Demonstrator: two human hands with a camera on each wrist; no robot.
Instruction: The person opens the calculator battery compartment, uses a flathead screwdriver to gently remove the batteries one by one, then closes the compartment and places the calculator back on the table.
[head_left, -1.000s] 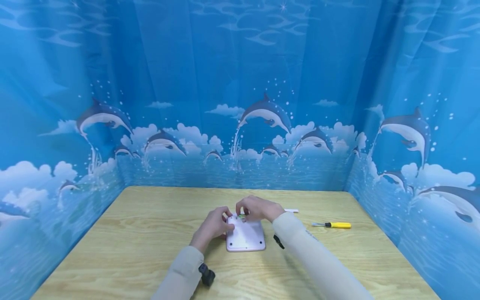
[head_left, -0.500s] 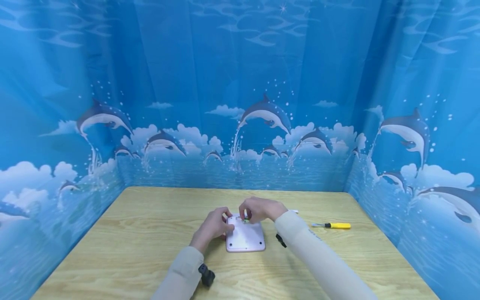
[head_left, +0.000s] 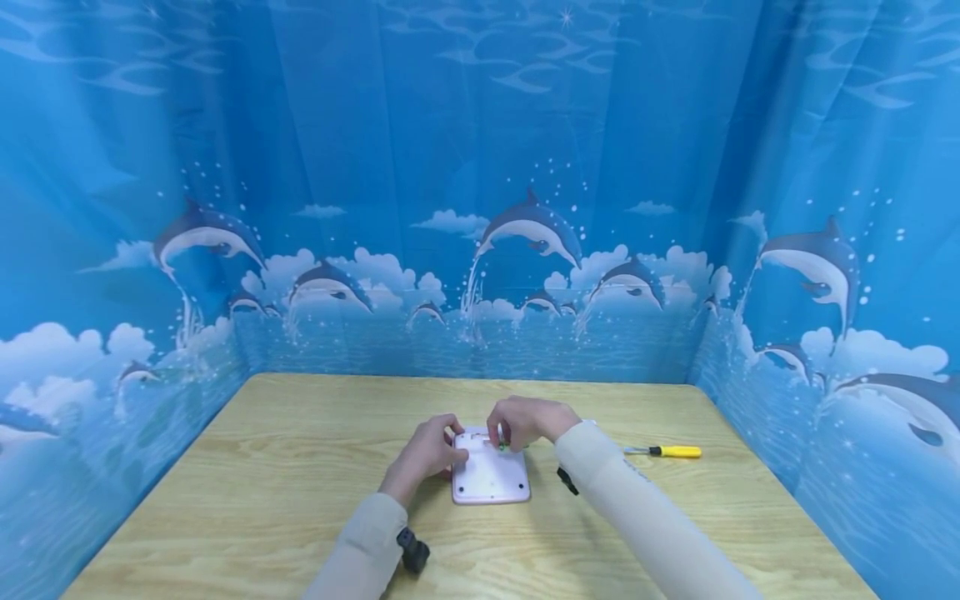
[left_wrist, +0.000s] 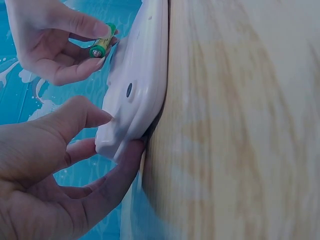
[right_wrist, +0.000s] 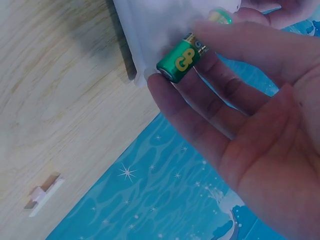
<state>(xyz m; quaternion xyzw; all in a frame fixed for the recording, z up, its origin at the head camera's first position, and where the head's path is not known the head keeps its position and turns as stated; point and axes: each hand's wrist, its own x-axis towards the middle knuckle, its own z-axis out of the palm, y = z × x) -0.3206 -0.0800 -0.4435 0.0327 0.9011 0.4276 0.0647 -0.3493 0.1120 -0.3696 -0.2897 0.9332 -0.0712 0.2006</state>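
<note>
A pale pink, flat device (head_left: 491, 479) lies back side up on the table, dark round feet showing at its corners. Along its far edge is an uncovered recess (head_left: 480, 437). My left hand (head_left: 429, 450) grips the device's left side, thumb on the back and fingers under the edge, as the left wrist view shows. Over the device's far right part, my right hand (head_left: 521, 419) pinches a green and gold battery (right_wrist: 182, 60) marked GP between thumb and fingers. The thumb covers the battery's middle in the right wrist view.
To the right lies a screwdriver (head_left: 675, 452) with a yellow handle, its blade pointing left. A small white plastic piece (right_wrist: 46, 196) lies on the wooden table (head_left: 300, 483) beyond my right wrist. A blue dolphin-print curtain (head_left: 480, 167) surrounds the table's back and sides.
My right hand has shifted right and slightly nearer, carrying the battery away from the recess, whose left part is now more visible. My left hand and the device have stayed in place.
</note>
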